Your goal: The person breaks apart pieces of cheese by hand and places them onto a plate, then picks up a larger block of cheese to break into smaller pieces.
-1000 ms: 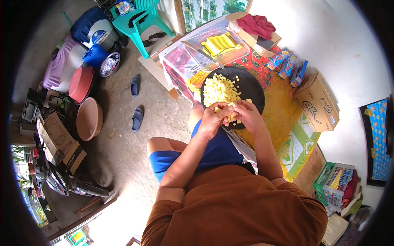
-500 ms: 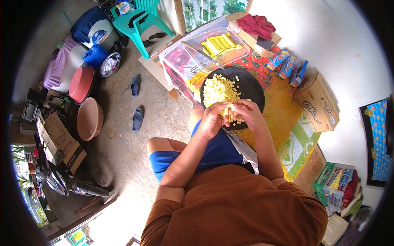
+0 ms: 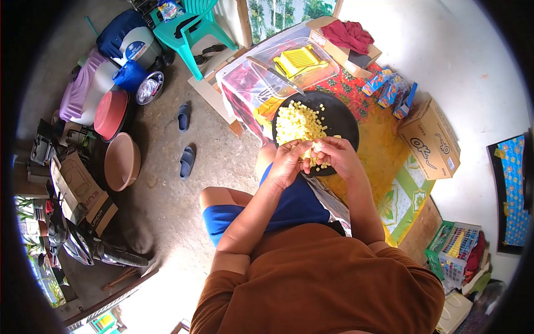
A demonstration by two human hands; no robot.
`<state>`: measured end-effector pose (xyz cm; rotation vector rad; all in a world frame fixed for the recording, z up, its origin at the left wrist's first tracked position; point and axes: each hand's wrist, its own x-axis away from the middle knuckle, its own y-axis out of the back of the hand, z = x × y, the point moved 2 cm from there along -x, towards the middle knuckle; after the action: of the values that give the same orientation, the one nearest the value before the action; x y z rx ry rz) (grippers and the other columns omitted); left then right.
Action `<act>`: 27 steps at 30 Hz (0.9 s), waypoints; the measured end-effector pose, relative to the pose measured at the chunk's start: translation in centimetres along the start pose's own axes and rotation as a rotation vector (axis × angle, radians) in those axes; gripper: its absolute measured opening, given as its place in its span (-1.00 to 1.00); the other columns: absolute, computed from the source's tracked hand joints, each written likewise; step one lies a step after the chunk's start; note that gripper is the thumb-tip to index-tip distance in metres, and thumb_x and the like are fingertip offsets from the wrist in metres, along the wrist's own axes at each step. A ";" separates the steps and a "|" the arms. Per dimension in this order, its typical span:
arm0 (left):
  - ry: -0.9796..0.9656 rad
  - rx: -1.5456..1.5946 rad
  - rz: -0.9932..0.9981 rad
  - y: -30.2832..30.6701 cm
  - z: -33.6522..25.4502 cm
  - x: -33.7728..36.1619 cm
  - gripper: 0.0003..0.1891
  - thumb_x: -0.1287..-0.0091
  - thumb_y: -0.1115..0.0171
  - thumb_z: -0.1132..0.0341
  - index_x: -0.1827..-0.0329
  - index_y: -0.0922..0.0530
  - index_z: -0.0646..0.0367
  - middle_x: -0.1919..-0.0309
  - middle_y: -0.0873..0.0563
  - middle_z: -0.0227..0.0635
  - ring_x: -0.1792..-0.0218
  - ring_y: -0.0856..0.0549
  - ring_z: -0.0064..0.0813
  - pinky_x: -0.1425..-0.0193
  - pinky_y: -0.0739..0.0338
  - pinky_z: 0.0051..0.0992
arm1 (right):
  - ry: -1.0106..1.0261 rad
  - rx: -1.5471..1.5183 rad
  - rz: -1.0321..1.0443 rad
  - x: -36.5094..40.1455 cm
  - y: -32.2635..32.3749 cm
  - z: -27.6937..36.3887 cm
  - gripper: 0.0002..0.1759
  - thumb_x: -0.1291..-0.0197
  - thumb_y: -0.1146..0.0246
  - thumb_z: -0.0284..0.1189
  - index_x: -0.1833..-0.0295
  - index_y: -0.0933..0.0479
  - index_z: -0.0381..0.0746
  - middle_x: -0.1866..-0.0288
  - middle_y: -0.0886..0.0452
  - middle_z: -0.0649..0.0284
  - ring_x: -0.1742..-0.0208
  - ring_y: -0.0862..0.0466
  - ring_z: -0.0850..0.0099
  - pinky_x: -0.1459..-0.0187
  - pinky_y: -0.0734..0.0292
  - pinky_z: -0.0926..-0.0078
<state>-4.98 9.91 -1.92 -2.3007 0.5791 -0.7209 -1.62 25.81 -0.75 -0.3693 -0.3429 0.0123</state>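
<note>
A round black tray (image 3: 340,116) rests beside my lap, with a heap of small pale yellow cubes (image 3: 296,121) on its left part and loose cubes scattered around it. Over the tray's near edge, my left hand (image 3: 288,161) and my right hand (image 3: 337,156) meet at the fingertips. The fingers of both hands are pinched round a small pale yellow piece (image 3: 310,153). Its exact shape is partly hidden by the fingers.
A clear plastic container (image 3: 261,83) with a yellow rack (image 3: 300,61) lies beyond the tray. An open carton (image 3: 356,69), blue packets (image 3: 392,89) and a cardboard box (image 3: 428,139) stand to the right. Slippers (image 3: 187,161) and basins (image 3: 122,161) are on the floor at left.
My fingers have shifted slightly around the yellow piece, and less of it shows between them. The tray and the heap look nearly the same.
</note>
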 end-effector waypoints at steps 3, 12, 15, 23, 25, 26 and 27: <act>0.005 -0.010 -0.004 -0.1 0.1 -0.1 -0.79 -0.32 -0.26 0.32 0.20 -0.57 0.34 0.40 -0.67 -0.21 0.59 -0.56 -0.53 0.56 -0.53 -0.56 | 0.011 -0.023 0.002 0.0 0.1 0.1 -0.79 -0.36 -0.18 -0.39 0.09 -0.59 -0.32 0.37 -0.61 0.37 0.41 -0.58 0.65 0.31 -0.57 0.70; -0.021 -0.152 -0.111 1.4 2.0 -4.1 -0.77 -0.33 -0.27 0.26 0.19 -0.52 0.27 0.50 -0.60 -0.38 0.61 -0.51 -0.65 0.60 -0.49 -0.59 | 0.019 -0.261 -0.080 -2.4 4.3 -3.4 -0.74 -0.39 -0.14 -0.37 -0.05 -0.52 -0.30 0.35 -0.59 0.39 0.38 -0.60 0.65 0.29 -0.64 0.62; -0.014 -0.215 -0.141 1.9 2.5 -5.6 -0.79 -0.32 -0.26 0.28 0.22 -0.53 0.28 0.50 -0.60 -0.37 0.63 -0.50 -0.65 0.63 -0.49 -0.59 | 0.005 -0.282 -0.101 -2.5 4.7 -3.6 -0.73 -0.35 -0.17 -0.44 -0.10 -0.51 -0.32 0.28 -0.62 0.36 0.33 -0.62 0.63 0.25 -0.66 0.60; 0.013 -0.325 -0.149 2.2 2.6 -6.9 -0.79 -0.33 -0.21 0.31 0.13 -0.54 0.30 0.48 -0.60 -0.35 0.64 -0.49 -0.63 0.63 -0.47 -0.58 | 0.014 -0.148 -0.152 -3.1 6.8 -4.2 -0.66 -0.26 -0.23 -0.54 -0.15 -0.49 -0.33 0.23 -0.65 0.31 0.27 -0.66 0.59 0.18 -0.68 0.53; -0.019 -0.319 -0.169 2.3 2.6 -6.8 -0.81 -0.33 -0.22 0.31 0.25 -0.55 0.30 0.52 -0.61 -0.36 0.69 -0.47 -0.66 0.68 -0.48 -0.60 | 0.044 -0.139 -0.191 -3.1 6.6 -4.2 -0.66 -0.24 -0.26 -0.53 -0.14 -0.51 -0.32 0.27 -0.62 0.31 0.31 -0.63 0.57 0.20 -0.66 0.55; -0.020 -0.322 -0.178 2.3 2.6 -6.7 -0.81 -0.33 -0.22 0.30 0.23 -0.55 0.29 0.52 -0.60 -0.36 0.69 -0.47 -0.66 0.68 -0.47 -0.61 | 0.058 -0.134 -0.210 -3.1 6.5 -4.1 -0.65 -0.23 -0.27 -0.52 -0.13 -0.52 -0.31 0.29 -0.60 0.31 0.33 -0.62 0.56 0.21 -0.66 0.55; -0.020 -0.325 -0.187 2.5 2.5 -6.5 -0.81 -0.33 -0.22 0.30 0.22 -0.55 0.29 0.52 -0.60 -0.37 0.69 -0.47 -0.66 0.68 -0.47 -0.61 | 0.057 -0.115 -0.217 -3.2 6.6 -4.2 -0.66 -0.23 -0.27 -0.52 -0.13 -0.53 -0.29 0.30 -0.59 0.32 0.34 -0.61 0.57 0.22 -0.66 0.55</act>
<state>-8.80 12.99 -7.48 -2.6883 0.5066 -0.7330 -2.89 30.23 -7.80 -0.4439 -0.3263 -0.2306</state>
